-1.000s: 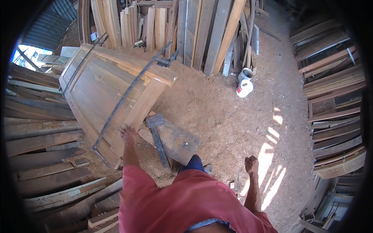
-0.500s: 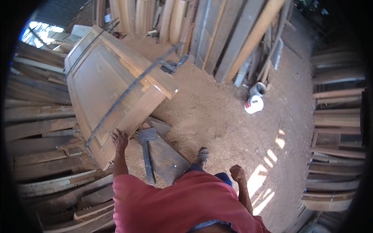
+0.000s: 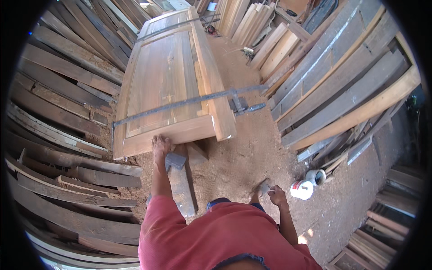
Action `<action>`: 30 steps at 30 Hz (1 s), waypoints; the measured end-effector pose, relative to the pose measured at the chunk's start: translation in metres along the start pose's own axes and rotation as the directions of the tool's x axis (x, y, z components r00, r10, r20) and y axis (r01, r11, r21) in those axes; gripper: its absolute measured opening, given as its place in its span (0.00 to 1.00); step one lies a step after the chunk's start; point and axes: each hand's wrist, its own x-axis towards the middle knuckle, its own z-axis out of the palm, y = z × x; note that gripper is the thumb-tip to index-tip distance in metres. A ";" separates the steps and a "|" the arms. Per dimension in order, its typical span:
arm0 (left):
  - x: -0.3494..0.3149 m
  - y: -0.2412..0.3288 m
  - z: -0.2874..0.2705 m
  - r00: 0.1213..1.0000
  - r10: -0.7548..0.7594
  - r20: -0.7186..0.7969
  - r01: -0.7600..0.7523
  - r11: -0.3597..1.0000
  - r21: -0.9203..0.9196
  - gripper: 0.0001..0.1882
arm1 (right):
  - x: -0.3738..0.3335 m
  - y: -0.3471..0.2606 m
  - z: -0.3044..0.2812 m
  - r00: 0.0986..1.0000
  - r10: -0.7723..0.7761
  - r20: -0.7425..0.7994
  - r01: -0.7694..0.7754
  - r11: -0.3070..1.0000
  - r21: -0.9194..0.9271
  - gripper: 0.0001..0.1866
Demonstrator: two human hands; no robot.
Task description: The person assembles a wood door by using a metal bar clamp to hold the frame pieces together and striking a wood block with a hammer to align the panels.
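Note:
A wooden door panel (image 3: 157, 76) lies raised off the ground, with a long metal bar clamp (image 3: 180, 104) across its near part and another bar clamp (image 3: 171, 29) across its far part. My left hand (image 3: 160, 146) rests on the panel's near end, fingers spread on the wood: open. Just beside its wrist, the dark head of a hammer (image 3: 176, 161) lies on a board (image 3: 182, 186); my arm hides part of its handle. Away from the panel, my right hand (image 3: 276, 196) hangs over the ground with fingers curled closed; nothing shows in it.
Stacked planks (image 3: 67, 96) line the left side. Tall boards (image 3: 342, 85) lean at the right. A white bucket (image 3: 302, 190) and a grey pot (image 3: 316, 177) stand near their feet. More timber (image 3: 378, 234) lies at the lower right. Sawdust covers the ground (image 3: 238, 166).
My view has turned rightward, and I now face along the panel's length. My left hand has shifted along the near end toward its middle. My right hand has come forward and up.

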 end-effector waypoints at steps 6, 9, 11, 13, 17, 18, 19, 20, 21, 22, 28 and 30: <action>-0.096 0.164 0.046 0.893 -0.343 -0.291 0.241 0.912 -0.333 0.30 | 0.113 0.002 -0.123 0.975 -0.218 -0.040 0.208 0.963 -0.168 0.22; -0.113 0.211 0.099 0.870 -0.480 -0.114 0.257 0.639 -0.725 0.27 | 0.180 -0.019 -0.156 0.956 -0.292 0.020 0.280 0.891 -0.358 0.28; -0.114 0.264 0.110 0.910 -0.356 0.211 0.327 0.304 -0.895 0.24 | 0.205 -0.045 -0.186 0.943 -0.332 -0.009 0.306 0.879 -0.364 0.31; -0.103 0.287 0.115 0.862 -0.451 0.230 0.333 0.163 -0.929 0.26 | 0.227 -0.095 -0.211 0.908 -0.419 0.004 0.387 0.835 -0.392 0.33; -0.078 0.304 0.122 0.656 -0.723 0.217 0.405 0.095 -0.909 0.31 | 0.271 -0.182 -0.212 0.817 -0.573 0.070 0.521 0.682 -0.513 0.35; -0.076 0.309 0.126 0.592 -0.804 0.057 0.340 0.185 -0.922 0.29 | 0.281 -0.200 -0.207 0.786 -0.610 0.101 0.557 0.627 -0.544 0.36; -0.077 0.310 0.130 0.507 -0.856 -0.100 0.297 0.282 -0.912 0.27 | 0.290 -0.214 -0.201 0.756 -0.639 0.140 0.588 0.571 -0.572 0.36; -0.079 0.323 0.118 0.504 -0.862 0.056 0.544 0.267 -0.795 0.26 | 0.300 -0.221 -0.196 0.732 -0.660 0.171 0.580 0.470 -0.666 0.33; -0.076 0.334 0.121 0.482 -0.871 0.089 0.583 0.243 -0.775 0.27 | 0.319 -0.220 -0.193 0.713 -0.668 0.214 0.603 0.427 -0.674 0.30; -0.074 0.337 0.114 0.453 -0.886 0.098 0.616 0.231 -0.753 0.28 | 0.334 -0.222 -0.182 0.681 -0.684 0.262 0.642 0.386 -0.662 0.27; -0.091 0.279 0.159 0.331 -0.932 0.145 0.403 0.000 -0.915 0.28 | 0.365 -0.264 -0.158 0.535 -0.687 0.491 0.802 0.229 -0.552 0.13; -0.067 0.315 0.151 0.370 -0.920 0.132 0.340 0.002 -0.940 0.30 | 0.386 -0.259 -0.158 0.504 -0.682 0.530 0.830 0.214 -0.514 0.10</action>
